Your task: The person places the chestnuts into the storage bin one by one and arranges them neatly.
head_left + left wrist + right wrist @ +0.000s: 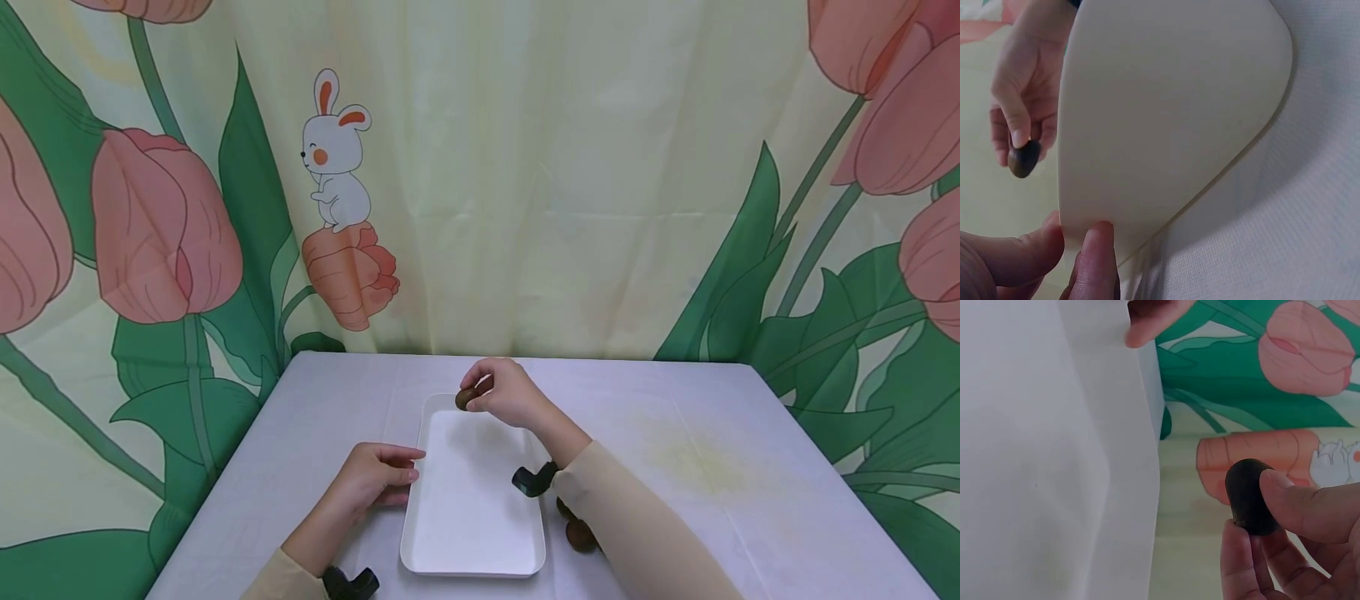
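Observation:
A chestnut (467, 398), dark brown and smooth, is pinched between the thumb and fingers of my right hand (508, 393). That hand is over the far left corner of the white rectangular tray (472, 517). The right wrist view shows the same chestnut (1250, 495) held at the fingertips, beside the tray's edge (1125, 469). My left hand (372, 477) is at the tray's left side and pinches the rim. From the left wrist, its thumb (1032, 253) and a finger (1096, 256) lie on either side of that edge.
More brown chestnuts (581, 536) lie on the table right of the tray, partly hidden by my right sleeve (645, 533). A white cloth (705, 433) covers the table. Behind its far edge hangs a curtain (525, 208) printed with tulips and a rabbit.

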Demonstrator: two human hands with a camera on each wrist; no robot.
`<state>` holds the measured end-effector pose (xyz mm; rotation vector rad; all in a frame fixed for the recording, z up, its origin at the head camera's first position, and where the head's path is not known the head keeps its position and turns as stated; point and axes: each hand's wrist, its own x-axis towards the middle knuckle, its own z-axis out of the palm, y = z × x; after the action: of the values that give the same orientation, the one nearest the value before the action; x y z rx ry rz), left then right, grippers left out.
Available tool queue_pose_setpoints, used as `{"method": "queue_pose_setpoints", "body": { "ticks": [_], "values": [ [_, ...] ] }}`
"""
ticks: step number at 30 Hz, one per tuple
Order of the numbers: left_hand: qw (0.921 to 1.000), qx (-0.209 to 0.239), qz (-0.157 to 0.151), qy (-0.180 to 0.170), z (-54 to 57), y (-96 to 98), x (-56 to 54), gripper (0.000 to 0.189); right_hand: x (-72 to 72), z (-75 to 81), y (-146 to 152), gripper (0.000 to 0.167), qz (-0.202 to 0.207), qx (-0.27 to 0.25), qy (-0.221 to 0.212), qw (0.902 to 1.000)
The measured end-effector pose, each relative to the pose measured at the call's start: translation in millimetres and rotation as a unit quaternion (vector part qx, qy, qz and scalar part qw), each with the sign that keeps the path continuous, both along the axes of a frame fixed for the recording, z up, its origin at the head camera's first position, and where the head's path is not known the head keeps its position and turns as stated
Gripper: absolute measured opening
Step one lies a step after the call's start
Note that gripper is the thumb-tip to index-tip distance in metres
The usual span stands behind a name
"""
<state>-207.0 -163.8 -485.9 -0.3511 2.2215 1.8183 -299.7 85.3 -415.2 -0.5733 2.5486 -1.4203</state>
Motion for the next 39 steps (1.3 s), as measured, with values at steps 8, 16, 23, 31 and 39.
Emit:
{"method": "queue_pose_setpoints", "body": {
  "ticks": [8,16,23,31,39],
  "values": [
    [1.0,-0.009,0.003,-0.004,-1.1,0.1,-1.6,0.034,-7.0,-11.9,-12.9,0.021,0.01,0.007,-0.019,0.9998],
    [1.0,-0.006,0.003,-0.005,-0.2,-0.6,-1.1,0.035,-13.4,-25.7,-21.7,0.023,0.018,0.02,-0.029,0.9992],
    [1.0,0.0,-0.003,-0.005,0.6,-0.5,-1.9,0.034,-13.6,-30.1,-27.3,0.024,0.022,0.047,-0.031,0.9982],
    [0.9999,-0.012,-0.005,-0.004,0.2,-0.4,-3.0,0.032,-16.1,-43.1,-28.4,0.024,0.029,0.071,-0.025,0.9968],
    [0.9999,-0.007,-0.007,-0.003,-0.5,-1.1,-3.6,0.033,-18.7,-55.2,-29.1,0.026,0.025,0.078,-0.016,0.9965]
  ]
}}
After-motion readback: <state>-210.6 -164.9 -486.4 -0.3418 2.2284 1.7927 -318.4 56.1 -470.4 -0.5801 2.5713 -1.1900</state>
